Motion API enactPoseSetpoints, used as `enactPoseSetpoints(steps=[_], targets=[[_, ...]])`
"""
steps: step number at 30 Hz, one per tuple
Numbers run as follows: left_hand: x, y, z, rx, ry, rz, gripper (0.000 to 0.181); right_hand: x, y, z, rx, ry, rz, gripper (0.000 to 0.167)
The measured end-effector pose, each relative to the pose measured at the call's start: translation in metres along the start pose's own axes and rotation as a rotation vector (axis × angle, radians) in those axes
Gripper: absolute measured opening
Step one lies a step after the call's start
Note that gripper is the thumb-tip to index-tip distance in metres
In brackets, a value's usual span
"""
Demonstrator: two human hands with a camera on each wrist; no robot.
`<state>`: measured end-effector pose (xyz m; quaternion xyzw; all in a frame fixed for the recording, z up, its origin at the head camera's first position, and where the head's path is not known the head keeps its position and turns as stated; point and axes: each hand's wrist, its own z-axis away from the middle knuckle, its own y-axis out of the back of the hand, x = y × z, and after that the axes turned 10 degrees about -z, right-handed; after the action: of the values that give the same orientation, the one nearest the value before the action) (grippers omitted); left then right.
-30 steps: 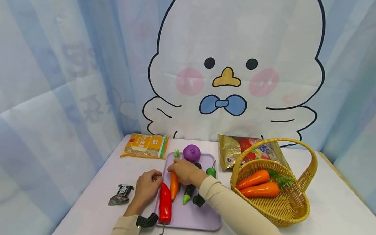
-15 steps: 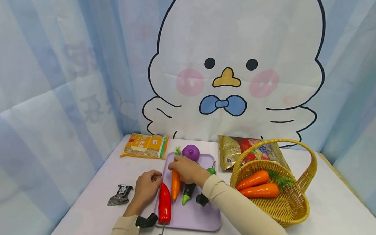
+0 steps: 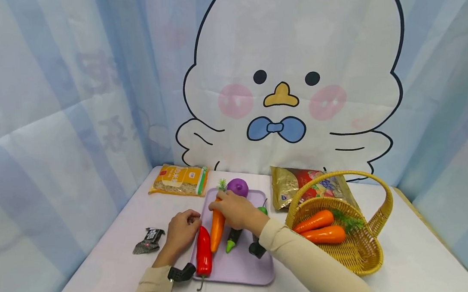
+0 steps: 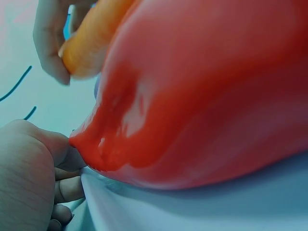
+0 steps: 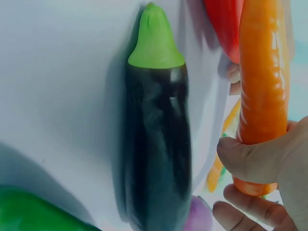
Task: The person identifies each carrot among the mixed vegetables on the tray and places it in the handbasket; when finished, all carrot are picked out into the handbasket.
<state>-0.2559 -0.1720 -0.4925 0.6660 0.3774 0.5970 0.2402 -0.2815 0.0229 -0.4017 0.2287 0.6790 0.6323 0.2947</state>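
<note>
My right hand [image 3: 236, 209] holds an orange carrot [image 3: 217, 228] near its leafy end, over the left part of a lilac tray [image 3: 246, 272]. In the right wrist view, the thumb and fingers wrap the carrot's thick end, and its body hangs clear of the tray. My left hand [image 3: 180, 229] is at the tray's left rim, thumb and fingers on either side of the edge, next to the tip of a red chili pepper [image 3: 203, 252]. On the tray lies a dark eggplant [image 5: 159, 144] with a green cap. A purple onion [image 3: 237, 187] sits at the back, and a green pepper [image 3: 263, 210] is partly hidden.
A yellow wicker basket [image 3: 355, 257] with two carrots [image 3: 322, 235] stands on the right. Behind it lies a gold and red bag [image 3: 285, 187]. A yellow food packet [image 3: 179, 180] is back left, and a small black wrapped packet [image 3: 149, 241] lies left of my left hand.
The right hand has lifted the carrot slightly and its forearm has shifted a little to the right. The left hand has stayed at the tray rim.
</note>
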Motion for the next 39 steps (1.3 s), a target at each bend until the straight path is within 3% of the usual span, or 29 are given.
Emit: enactPoseSetpoints(steps=[17,26,39], targets=[[-0.001,0.0,0.001,-0.01,0.008,-0.001,0.018,-0.017,0.03,0.041,0.056,0.067,0.037,0.056],[-0.004,0.001,0.002,-0.004,-0.007,-0.002,0.017,-0.027,0.043,0.063,0.055,0.084,0.06,0.051],[-0.002,0.001,0.001,0.0,-0.006,0.0,0.019,-0.021,0.048,0.096,0.025,0.081,0.115,0.056]])
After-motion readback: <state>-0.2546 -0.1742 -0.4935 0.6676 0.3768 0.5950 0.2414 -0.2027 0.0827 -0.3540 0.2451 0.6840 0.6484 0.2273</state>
